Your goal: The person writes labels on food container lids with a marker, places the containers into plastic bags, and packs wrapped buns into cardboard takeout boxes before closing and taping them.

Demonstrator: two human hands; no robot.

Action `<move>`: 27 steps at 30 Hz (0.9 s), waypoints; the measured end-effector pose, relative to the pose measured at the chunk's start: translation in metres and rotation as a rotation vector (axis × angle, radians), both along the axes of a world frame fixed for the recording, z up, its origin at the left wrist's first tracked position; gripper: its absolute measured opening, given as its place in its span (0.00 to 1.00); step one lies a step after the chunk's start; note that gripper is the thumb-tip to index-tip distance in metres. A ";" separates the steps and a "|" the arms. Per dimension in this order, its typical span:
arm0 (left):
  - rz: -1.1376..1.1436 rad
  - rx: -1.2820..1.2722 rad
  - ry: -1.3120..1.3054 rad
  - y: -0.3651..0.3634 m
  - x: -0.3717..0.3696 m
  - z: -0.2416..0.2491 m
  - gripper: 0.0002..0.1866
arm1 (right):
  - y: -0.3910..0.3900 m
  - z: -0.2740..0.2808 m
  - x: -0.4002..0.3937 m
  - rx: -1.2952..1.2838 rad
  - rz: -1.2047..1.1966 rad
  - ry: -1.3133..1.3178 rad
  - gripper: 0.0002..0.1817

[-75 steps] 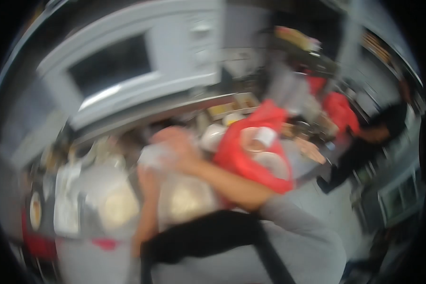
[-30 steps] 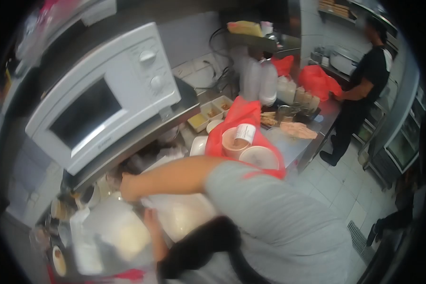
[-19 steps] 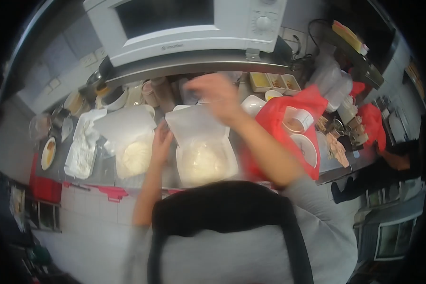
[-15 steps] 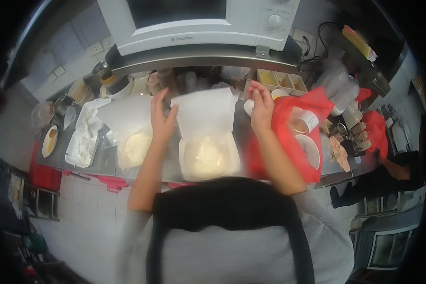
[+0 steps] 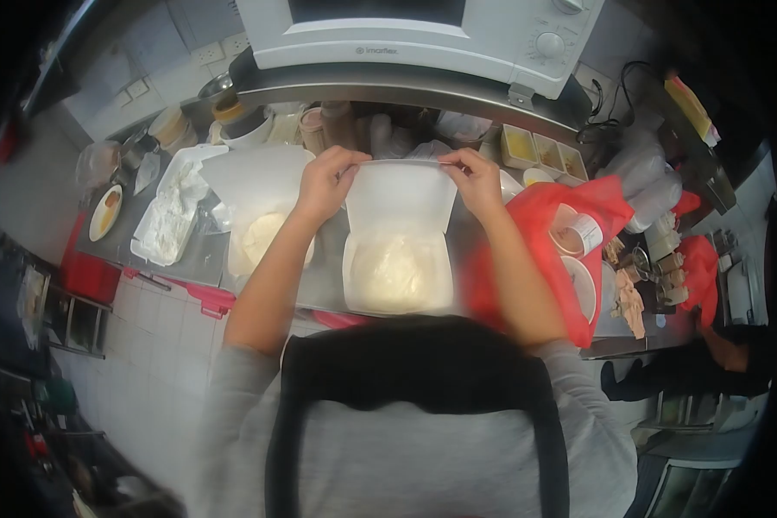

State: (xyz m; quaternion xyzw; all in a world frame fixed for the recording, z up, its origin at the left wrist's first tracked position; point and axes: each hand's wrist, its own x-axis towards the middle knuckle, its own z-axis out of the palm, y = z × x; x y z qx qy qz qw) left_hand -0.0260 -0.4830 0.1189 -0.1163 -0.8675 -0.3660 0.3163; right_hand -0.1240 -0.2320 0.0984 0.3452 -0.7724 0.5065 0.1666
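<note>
Open white foam clamshell box (image 5: 397, 246) on steel counter (image 5: 324, 281), near its front edge, under white microwave (image 5: 423, 30). Little free room: second open white foam box (image 5: 259, 207) just left, red plastic bag (image 5: 527, 250) just right. Left hand (image 5: 324, 183) and right hand (image 5: 473, 180) pinch raised lid's top corners. Box tray holds pale rice mound.

The microwave (image 5: 432, 34) is cut off by the top edge. The far-right co-worker (image 5: 708, 363) is dark and blurred, their hands indistinct.
</note>
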 end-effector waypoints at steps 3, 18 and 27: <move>0.070 -0.401 0.324 -0.003 -0.001 -0.016 0.08 | 0.000 -0.009 -0.004 0.009 0.004 0.228 0.07; 0.092 -0.219 -0.004 0.023 0.052 -0.010 0.09 | 0.022 0.017 0.070 0.149 -0.066 -0.059 0.12; 0.087 0.130 -0.214 0.047 0.164 -0.115 0.14 | 0.061 -0.082 0.168 0.161 -0.120 -0.053 0.11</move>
